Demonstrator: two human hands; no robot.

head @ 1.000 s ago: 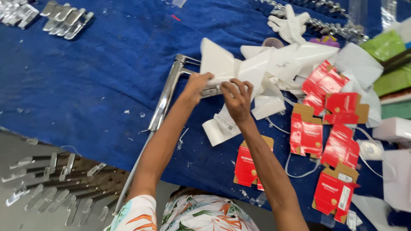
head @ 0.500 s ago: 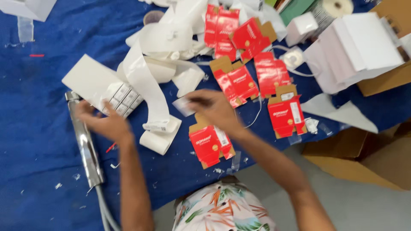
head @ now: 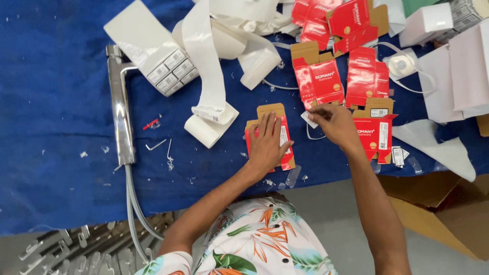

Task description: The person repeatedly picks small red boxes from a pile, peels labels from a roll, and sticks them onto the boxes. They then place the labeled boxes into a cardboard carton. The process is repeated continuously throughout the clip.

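Observation:
My left hand (head: 267,145) lies flat, fingers spread, on a flattened red carton (head: 270,135) with brown flaps on the blue cloth. My right hand (head: 333,122) pinches a small white sticker label (head: 308,119) just right of that carton. Another flat red carton (head: 374,132) lies under and beside my right wrist. A roll of white label backing (head: 211,119) sits to the left of the left hand.
A chrome tap with hoses (head: 119,109) lies at the left. More flat red cartons (head: 326,76) and white paper strips (head: 229,30) fill the top. White boxes (head: 425,20) stand top right. A small hex key (head: 155,145) lies on the blue cloth (head: 51,102).
The view shifted. My left hand left the tap area and came down on the red carton. My right hand moved right, holding the small label near the cartons.

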